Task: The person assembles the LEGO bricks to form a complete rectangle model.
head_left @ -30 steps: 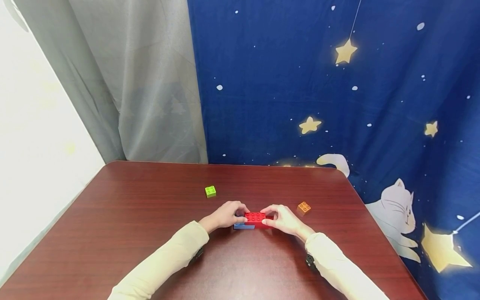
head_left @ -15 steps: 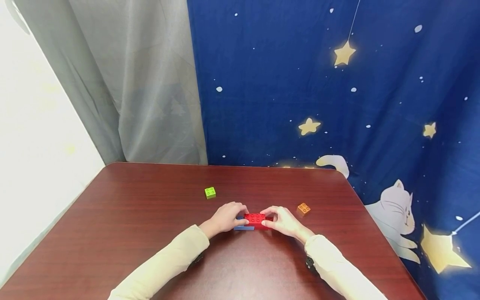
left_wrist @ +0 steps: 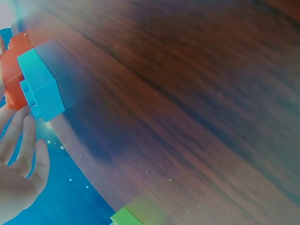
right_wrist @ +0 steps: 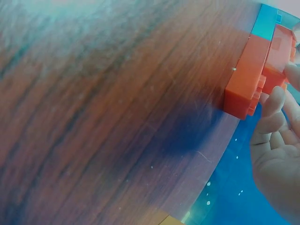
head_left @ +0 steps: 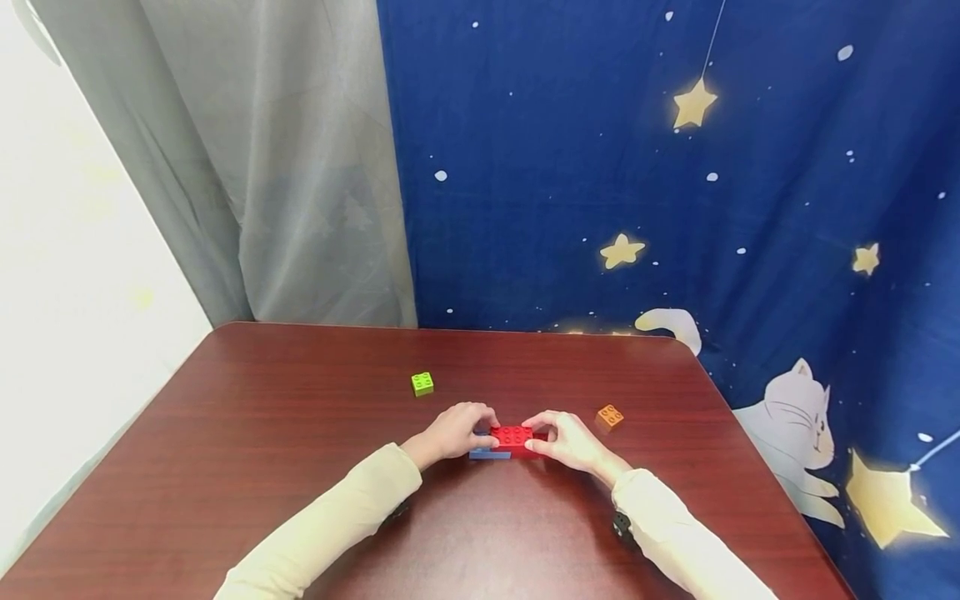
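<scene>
A red toy building brick with studs (head_left: 512, 437) lies across the tops of a blue brick (left_wrist: 47, 84) on the left and a second red brick (right_wrist: 244, 70) on the right, which stand end to end on the table. My left hand (head_left: 454, 431) pinches the left end of the top brick between thumb and fingers. At its right end, my right hand (head_left: 572, 442) pinches the same brick. In the right wrist view the lower red brick's studs show beside the top brick. The fingers partly cover both ends of the stack in the head view.
Beyond my left hand, a lime green brick (head_left: 422, 383) lies on the dark red wooden table (head_left: 262, 433). An orange brick (head_left: 609, 417) sits past my right hand. Grey and blue curtains (head_left: 525, 167) hang behind the table's far edge.
</scene>
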Available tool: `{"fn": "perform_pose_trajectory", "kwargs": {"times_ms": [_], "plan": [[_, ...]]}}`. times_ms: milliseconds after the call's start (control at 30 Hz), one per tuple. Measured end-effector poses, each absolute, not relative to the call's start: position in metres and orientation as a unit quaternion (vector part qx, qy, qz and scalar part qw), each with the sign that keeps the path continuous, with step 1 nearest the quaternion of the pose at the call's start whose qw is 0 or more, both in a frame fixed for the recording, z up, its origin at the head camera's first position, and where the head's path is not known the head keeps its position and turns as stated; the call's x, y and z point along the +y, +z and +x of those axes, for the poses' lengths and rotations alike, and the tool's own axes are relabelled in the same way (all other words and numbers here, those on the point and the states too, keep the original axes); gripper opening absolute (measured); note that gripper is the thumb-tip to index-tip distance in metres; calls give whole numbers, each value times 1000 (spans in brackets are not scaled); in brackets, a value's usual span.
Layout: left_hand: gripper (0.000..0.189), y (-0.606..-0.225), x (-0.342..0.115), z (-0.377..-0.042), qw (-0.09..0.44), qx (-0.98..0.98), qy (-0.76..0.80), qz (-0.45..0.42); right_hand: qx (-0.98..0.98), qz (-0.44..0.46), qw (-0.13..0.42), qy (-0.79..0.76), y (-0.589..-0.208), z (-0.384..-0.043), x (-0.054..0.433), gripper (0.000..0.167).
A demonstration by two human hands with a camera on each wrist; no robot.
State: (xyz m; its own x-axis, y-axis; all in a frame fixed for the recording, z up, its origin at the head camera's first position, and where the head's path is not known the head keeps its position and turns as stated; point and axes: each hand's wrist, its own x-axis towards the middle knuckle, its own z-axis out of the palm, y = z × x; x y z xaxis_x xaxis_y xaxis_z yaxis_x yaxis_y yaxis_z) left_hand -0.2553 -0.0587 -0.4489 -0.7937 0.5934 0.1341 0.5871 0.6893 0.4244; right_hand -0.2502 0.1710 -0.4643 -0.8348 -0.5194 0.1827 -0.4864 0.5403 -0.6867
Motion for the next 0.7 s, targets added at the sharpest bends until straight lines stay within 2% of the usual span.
{"fn": "perform_pose_trajectory", "kwargs": {"times_ms": [700], "plan": [[20, -451, -58, -254, 33, 913, 280, 296, 875, -281, 38, -392, -463, -251, 174, 31]]}}
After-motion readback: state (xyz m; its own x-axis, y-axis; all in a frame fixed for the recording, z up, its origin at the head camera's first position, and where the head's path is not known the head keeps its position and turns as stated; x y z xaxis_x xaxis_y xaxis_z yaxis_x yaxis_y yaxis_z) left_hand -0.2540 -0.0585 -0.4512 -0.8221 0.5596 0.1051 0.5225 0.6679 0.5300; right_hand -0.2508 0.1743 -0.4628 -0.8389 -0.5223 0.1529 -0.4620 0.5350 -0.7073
